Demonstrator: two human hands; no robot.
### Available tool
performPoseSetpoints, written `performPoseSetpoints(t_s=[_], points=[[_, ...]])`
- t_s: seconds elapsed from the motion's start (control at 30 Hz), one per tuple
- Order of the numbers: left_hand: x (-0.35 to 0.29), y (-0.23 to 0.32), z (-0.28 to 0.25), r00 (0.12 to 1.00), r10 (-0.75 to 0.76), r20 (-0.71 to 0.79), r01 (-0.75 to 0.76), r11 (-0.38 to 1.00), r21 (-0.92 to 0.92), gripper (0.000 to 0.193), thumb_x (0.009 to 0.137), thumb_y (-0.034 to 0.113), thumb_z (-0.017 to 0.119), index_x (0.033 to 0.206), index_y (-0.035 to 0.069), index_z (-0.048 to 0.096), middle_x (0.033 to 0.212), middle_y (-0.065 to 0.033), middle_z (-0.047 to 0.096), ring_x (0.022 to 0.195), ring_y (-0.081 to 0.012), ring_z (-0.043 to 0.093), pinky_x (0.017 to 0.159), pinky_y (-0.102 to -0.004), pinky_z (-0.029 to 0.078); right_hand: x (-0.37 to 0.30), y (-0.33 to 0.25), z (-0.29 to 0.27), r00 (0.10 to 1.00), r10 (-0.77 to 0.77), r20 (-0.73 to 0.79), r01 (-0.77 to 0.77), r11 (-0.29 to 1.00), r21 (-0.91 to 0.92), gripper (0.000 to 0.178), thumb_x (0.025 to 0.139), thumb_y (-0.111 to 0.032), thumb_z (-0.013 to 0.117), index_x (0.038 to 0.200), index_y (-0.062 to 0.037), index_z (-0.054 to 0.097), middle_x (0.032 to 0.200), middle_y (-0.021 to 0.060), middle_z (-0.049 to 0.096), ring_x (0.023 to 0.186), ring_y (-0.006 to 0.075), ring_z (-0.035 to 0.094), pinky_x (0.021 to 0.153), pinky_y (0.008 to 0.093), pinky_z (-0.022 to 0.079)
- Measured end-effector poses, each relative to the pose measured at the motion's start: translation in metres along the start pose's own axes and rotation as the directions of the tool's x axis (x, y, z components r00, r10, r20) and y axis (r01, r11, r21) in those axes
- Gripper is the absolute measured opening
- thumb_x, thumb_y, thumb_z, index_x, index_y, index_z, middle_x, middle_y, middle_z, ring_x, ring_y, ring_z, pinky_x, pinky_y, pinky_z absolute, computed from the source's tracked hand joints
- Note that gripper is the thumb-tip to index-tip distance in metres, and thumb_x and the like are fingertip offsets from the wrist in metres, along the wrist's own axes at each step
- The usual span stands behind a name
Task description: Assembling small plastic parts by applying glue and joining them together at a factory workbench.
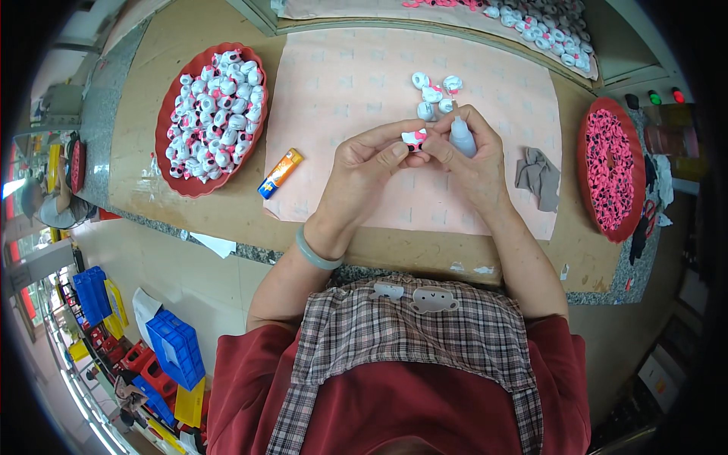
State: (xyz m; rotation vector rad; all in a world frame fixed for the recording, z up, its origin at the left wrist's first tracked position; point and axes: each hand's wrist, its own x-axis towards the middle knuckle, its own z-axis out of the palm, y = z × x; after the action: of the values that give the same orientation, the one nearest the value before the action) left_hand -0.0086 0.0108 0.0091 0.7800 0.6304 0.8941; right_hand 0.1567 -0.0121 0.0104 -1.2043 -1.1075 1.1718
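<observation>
Between the fingertips of my left hand (368, 155) is a small white figurine (414, 139) with pink and black parts. My right hand (478, 155) is closed around a small translucent squeeze bottle (462, 138), its narrow nozzle pointing up. The right thumb and a fingertip also touch the figurine's side. Just beyond my hands, several white pieces (432, 94) lie in a loose cluster on the pink patterned sheet (341, 83); some show pink. Fingers partly hide the figurine's lower part.
A red scalloped tray (161, 144) heaped with white figurines stands at the left. Another red tray (638, 182), at the right, holds many pink-and-black pieces. An orange-and-blue tube-shaped pack (280, 174) and a crumpled grey cloth (538, 178) lie on the sheet. A shelf (341, 24) borders the far side.
</observation>
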Motion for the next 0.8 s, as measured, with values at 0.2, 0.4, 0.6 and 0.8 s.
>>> performPoseSetpoints(t_s=[0.2, 0.4, 0.6, 0.8], points=[[-0.001, 0.000, 0.003, 0.997, 0.071, 0.009, -0.072, 0.986, 0.151, 0.030, 0.086, -0.001, 0.053, 0.115, -0.007, 0.055, 0.102, -0.0143, 0.063, 0.085, -0.0158, 0.061, 0.077, -0.0266, 0.049, 0.000, 0.008, 0.004, 1.000, -0.011, -0.021, 0.011, 1.000, 0.005, 0.017, 0.078, -0.006, 0.069, 0.087, -0.0024, 0.056, 0.077, -0.0001, 0.057, 0.072, 0.0051, 0.054, 0.066, 0.0197, 0.046], [-0.005, -0.002, -0.002, 0.989, 0.144, -0.029, -0.136, 0.972, 0.193, 0.025, 0.087, 0.000, 0.053, 0.111, -0.005, 0.058, 0.099, -0.0104, 0.064, 0.081, -0.0121, 0.059, 0.073, -0.0235, 0.048, -0.001, 0.005, 0.019, 0.992, -0.125, -0.013, 0.123, 0.988, -0.088, 0.017, 0.079, -0.003, 0.067, 0.090, -0.0013, 0.056, 0.078, 0.0007, 0.057, 0.071, 0.0067, 0.054, 0.066, 0.0204, 0.046], [-0.001, -0.014, 0.000, 0.986, 0.167, 0.011, -0.167, 0.970, 0.177, 0.022, 0.088, 0.002, 0.054, 0.109, -0.001, 0.059, 0.099, -0.0085, 0.064, 0.079, -0.0089, 0.057, 0.071, -0.0219, 0.047, -0.009, 0.011, 0.015, 0.995, -0.003, -0.095, -0.002, 0.998, -0.058, 0.010, 0.081, -0.002, 0.063, 0.084, -0.0030, 0.054, 0.072, -0.0007, 0.054, 0.061, 0.0043, 0.048, 0.053, 0.0182, 0.039], [-0.006, -0.006, -0.003, 0.986, 0.167, 0.027, -0.169, 0.981, 0.099, 0.022, 0.088, 0.001, 0.054, 0.109, -0.002, 0.058, 0.100, -0.0092, 0.064, 0.080, -0.0096, 0.058, 0.070, -0.0219, 0.048, -0.006, 0.015, 0.012, 0.999, -0.021, -0.028, 0.020, 0.999, -0.051, 0.008, 0.085, -0.007, 0.062, 0.087, -0.0031, 0.054, 0.068, -0.0023, 0.049, 0.056, 0.0034, 0.042, 0.049, 0.0175, 0.033]])
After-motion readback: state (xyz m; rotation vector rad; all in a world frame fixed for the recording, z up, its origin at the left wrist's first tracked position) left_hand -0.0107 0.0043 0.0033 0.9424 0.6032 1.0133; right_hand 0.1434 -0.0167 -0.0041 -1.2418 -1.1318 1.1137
